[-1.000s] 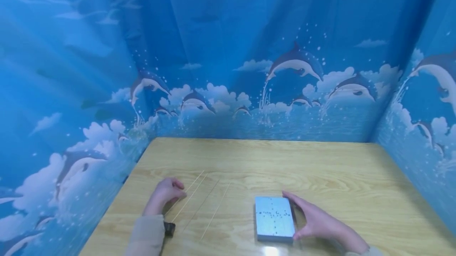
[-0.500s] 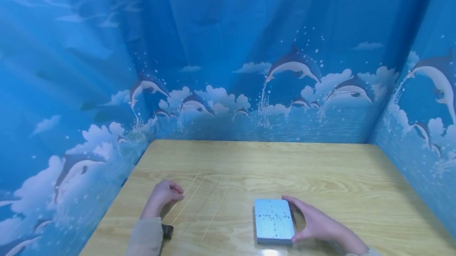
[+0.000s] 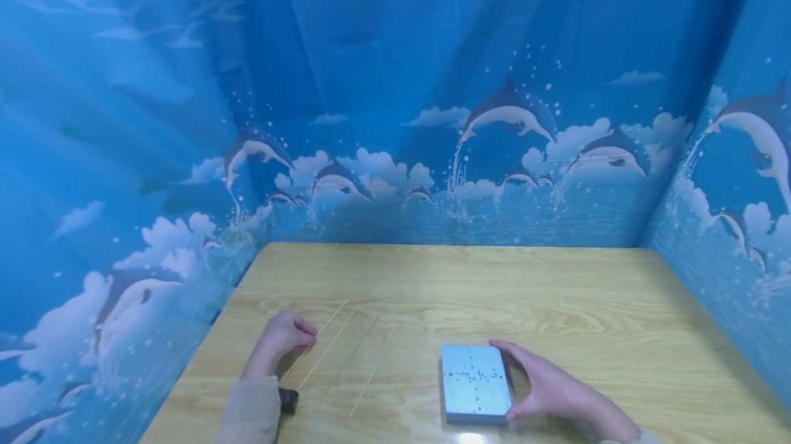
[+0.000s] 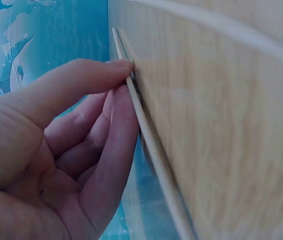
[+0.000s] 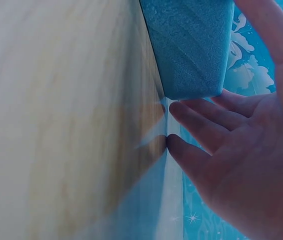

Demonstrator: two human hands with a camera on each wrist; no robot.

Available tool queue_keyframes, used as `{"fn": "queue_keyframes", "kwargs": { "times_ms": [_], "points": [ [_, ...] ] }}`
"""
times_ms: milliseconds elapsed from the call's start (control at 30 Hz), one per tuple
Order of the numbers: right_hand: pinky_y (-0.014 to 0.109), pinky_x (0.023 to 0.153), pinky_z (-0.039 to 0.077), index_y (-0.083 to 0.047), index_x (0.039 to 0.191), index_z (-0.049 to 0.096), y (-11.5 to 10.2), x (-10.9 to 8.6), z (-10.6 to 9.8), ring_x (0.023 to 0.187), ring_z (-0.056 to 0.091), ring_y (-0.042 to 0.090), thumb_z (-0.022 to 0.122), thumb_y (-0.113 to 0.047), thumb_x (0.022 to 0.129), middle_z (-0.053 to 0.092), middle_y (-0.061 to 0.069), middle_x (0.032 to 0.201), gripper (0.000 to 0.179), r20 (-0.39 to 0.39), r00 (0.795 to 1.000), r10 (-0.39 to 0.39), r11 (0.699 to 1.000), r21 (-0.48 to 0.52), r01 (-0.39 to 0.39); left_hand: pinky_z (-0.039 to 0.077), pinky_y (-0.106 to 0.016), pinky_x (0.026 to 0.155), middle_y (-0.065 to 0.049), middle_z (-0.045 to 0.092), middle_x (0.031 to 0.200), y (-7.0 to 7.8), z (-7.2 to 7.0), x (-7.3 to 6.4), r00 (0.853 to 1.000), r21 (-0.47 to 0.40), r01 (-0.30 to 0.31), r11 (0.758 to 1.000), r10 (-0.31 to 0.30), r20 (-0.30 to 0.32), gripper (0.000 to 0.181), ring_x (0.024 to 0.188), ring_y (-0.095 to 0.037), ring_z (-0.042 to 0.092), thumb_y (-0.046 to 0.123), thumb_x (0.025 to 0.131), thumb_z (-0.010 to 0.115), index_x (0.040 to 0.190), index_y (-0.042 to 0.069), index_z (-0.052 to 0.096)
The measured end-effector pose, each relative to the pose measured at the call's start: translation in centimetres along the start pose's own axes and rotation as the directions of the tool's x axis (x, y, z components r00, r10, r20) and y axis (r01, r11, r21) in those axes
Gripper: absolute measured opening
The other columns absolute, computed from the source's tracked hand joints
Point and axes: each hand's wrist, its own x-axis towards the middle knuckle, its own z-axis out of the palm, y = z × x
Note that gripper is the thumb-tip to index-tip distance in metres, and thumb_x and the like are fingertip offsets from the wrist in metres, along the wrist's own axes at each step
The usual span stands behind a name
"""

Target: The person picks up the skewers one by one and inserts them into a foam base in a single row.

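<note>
Sticks (image 3: 328,347) slanted side by side, apart from one another, on the left part of the tabletop (image 3: 469,286).
Between thumb and fingertip of the left hand (image 3: 283,335), a pinch on the leftmost stick (image 4: 152,140); well to the right, a blue block (image 3: 474,382) with dark marks on top, grasped from the side by the right hand (image 3: 546,383), thumb at the near corner, forefinger at the far one. Beyond the tabletop, a dolphin-printed curtain (image 3: 371,101).

One stick (image 4: 154,145) in the left hand (image 3: 284,334); on the table (image 3: 469,286), three sticks (image 3: 373,370) right of that hand, then a block (image 3: 474,386) against the right hand (image 3: 544,386); beyond both, a curtain (image 3: 383,217)
</note>
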Motion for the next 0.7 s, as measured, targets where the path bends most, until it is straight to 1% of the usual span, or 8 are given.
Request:
{"fn": "queue_keyframes", "kwargs": {
  "times_ms": [67,133,233,300,400,467,600,700],
  "points": [
    [0.062,0.108,0.038,0.0,0.149,0.035,0.0,0.0,0.0,0.132,0.048,0.042,0.083,-0.06,0.059,0.047,0.019,0.149,0.119,0.0,1.0,-0.001,1.0,0.0,0.001,0.06,-0.027,0.062,-0.004,0.071,0.078,0.0,-0.1,-0.1,1.0,-0.011,0.002,1.0,-0.002,-0.002,0.017,0.067,-0.013,0.064,0.001,0.071,0.078,0.088,0.0,0.074],
    [0.063,0.108,0.038,0.0,0.149,0.034,0.0,0.0,0.0,0.132,0.047,0.043,0.083,-0.059,0.059,0.047,0.02,0.149,0.119,0.002,1.0,0.001,1.0,0.004,-0.001,0.06,-0.028,0.064,-0.006,0.072,0.081,0.1,-0.4,-0.2,1.0,-0.041,0.005,0.999,-0.005,0.002,0.018,0.068,-0.014,0.065,0.002,0.073,0.077,0.09,-0.001,0.073],
    [0.063,0.107,0.038,0.0,0.149,0.035,0.0,0.0,0.0,0.132,0.047,0.043,0.083,-0.06,0.058,0.047,0.02,0.149,0.119,-0.004,1.0,-0.002,1.0,0.0,0.002,0.061,-0.029,0.067,-0.01,0.072,0.087,0.2,-0.9,-0.5,1.0,-0.122,0.006,0.992,-0.006,0.006,0.022,0.072,-0.015,0.066,0.002,0.076,0.075,0.097,-0.005,0.072],
    [0.063,0.108,0.038,0.001,0.149,0.035,0.0,-0.1,0.0,0.131,0.049,0.042,0.083,-0.06,0.059,0.048,0.019,0.148,0.119,-0.005,1.0,-0.004,1.0,0.003,0.004,0.062,-0.029,0.07,-0.012,0.072,0.091,0.4,-1.2,-0.6,1.0,-0.187,-0.008,0.982,0.009,0.006,0.025,0.075,-0.016,0.066,0.002,0.08,0.073,0.102,-0.007,0.07],
    [0.061,0.108,0.038,0.002,0.149,0.034,0.1,0.0,0.0,0.13,0.051,0.039,0.083,-0.058,0.059,0.05,0.019,0.147,0.118,0.0,1.0,-0.002,1.0,0.015,0.002,0.062,-0.029,0.074,-0.014,0.071,0.096,0.6,-1.7,-0.8,0.999,-0.286,-0.035,0.958,0.04,0.013,0.028,0.079,-0.015,0.066,0.003,0.085,0.07,0.109,-0.011,0.066],
    [0.06,0.109,0.038,0.002,0.149,0.034,0.1,-0.1,0.0,0.13,0.052,0.038,0.084,-0.058,0.059,0.05,0.018,0.147,0.118,0.001,1.0,-0.001,1.0,0.02,0.001,0.062,-0.029,0.077,-0.014,0.07,0.097,0.9,-1.9,-0.9,0.998,-0.351,-0.044,0.935,0.059,0.032,0.03,0.081,-0.015,0.066,0.002,0.087,0.069,0.113,-0.012,0.064],
    [0.061,0.108,0.037,0.002,0.149,0.034,0.3,0.0,0.0,0.129,0.052,0.039,0.084,-0.056,0.06,0.05,0.019,0.146,0.117,0.0,1.0,-0.011,1.0,0.028,0.011,0.063,-0.03,0.081,-0.009,0.07,0.097,1.6,-1.9,-1.2,0.994,-0.454,-0.06,0.889,0.097,0.059,0.031,0.084,-0.014,0.067,0.001,0.089,0.068,0.115,-0.014,0.061],
    [0.062,0.108,0.037,0.002,0.148,0.034,0.3,0.0,0.0,0.129,0.052,0.039,0.084,-0.056,0.06,0.05,0.02,0.146,0.117,-0.002,1.0,-0.022,0.999,0.033,0.022,0.063,-0.031,0.084,-0.008,0.069,0.098,2.4,-1.7,-1.6,0.991,-0.51,-0.073,0.857,0.121,0.062,0.032,0.088,-0.014,0.067,0.001,0.09,0.067,0.117,-0.015,0.059]
  ]
}}
